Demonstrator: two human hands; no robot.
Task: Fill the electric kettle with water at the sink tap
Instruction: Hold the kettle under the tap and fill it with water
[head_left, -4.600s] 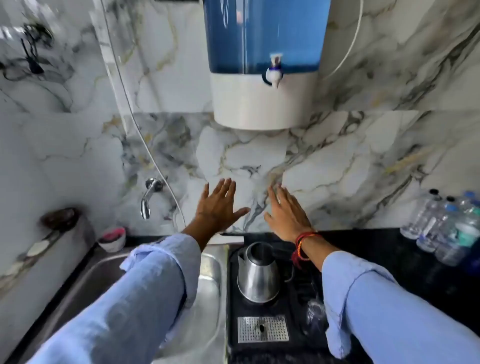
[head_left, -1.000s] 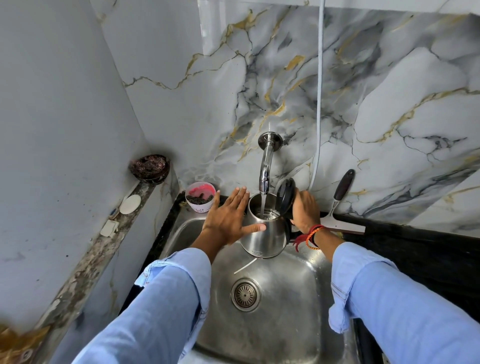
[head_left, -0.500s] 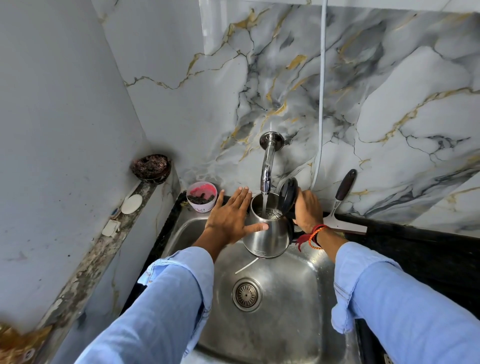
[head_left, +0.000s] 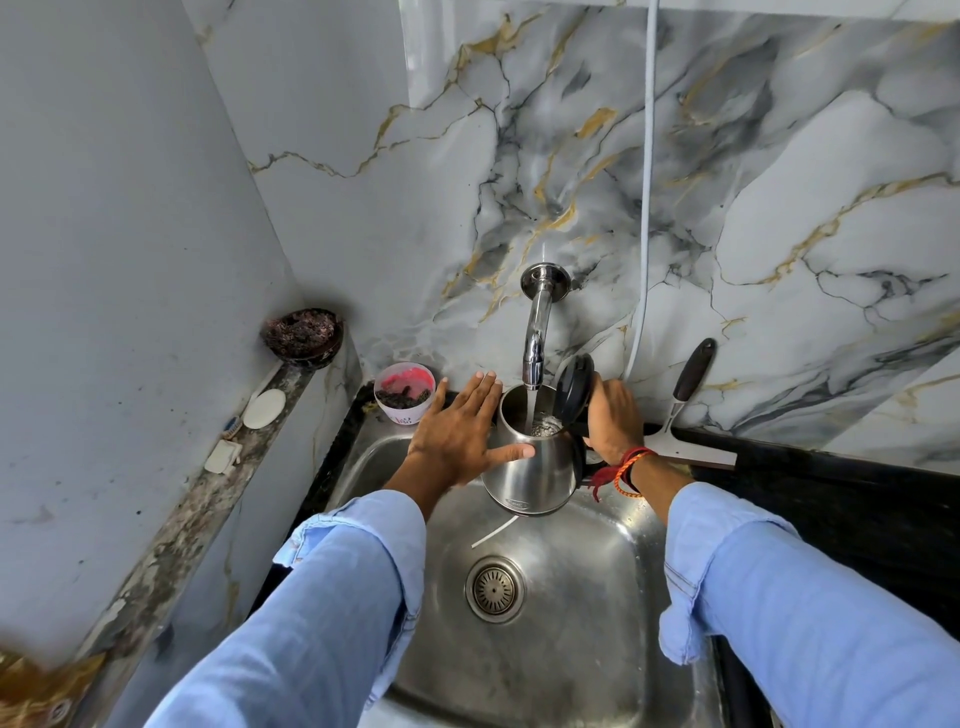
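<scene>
A steel electric kettle (head_left: 530, 475) hangs over the steel sink (head_left: 571, 649), its black lid (head_left: 573, 388) flipped up. The wall tap (head_left: 536, 332) pours a stream of water into the kettle's open mouth. My right hand (head_left: 612, 415) grips the kettle's handle on the right side; the handle itself is mostly hidden by the hand. My left hand (head_left: 460, 434) lies flat against the kettle's left side, fingers spread and thumb resting on the steel wall.
A pink-rimmed cup (head_left: 404, 392) stands at the sink's back left corner. A dark bowl (head_left: 302, 332) and soap pieces sit on the left ledge. A squeegee (head_left: 688, 415) leans on the marble wall over the black counter (head_left: 831, 499). A white hose (head_left: 645, 182) hangs behind the tap.
Earlier the kettle stood on the counter beside the sink. Over the last second it stays under the tap with both hands in place, and the water stream looks fuller.
</scene>
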